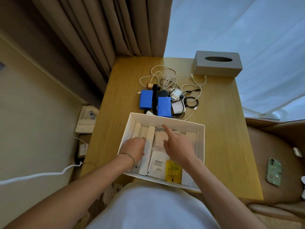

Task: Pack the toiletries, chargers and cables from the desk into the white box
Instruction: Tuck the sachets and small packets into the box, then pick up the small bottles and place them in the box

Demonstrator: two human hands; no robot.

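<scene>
Open white cardboard box (201,139) at the near edge of the light wooden desk (219,129), both hands inside. Left hand (134,147) rests with fingers extended on slim white cartons (149,138) at the box's left. Right hand (177,146), fingers spread and index pointing, hovers over clear-wrapped packets (159,138) at centre, holding nothing. Beyond the box lie two blue rectangular packs (146,99), a white charger (175,93) and tangled white and black cables (165,76).

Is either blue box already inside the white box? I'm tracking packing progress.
No: both blue boxes lie on the desk beyond the white box.
</scene>
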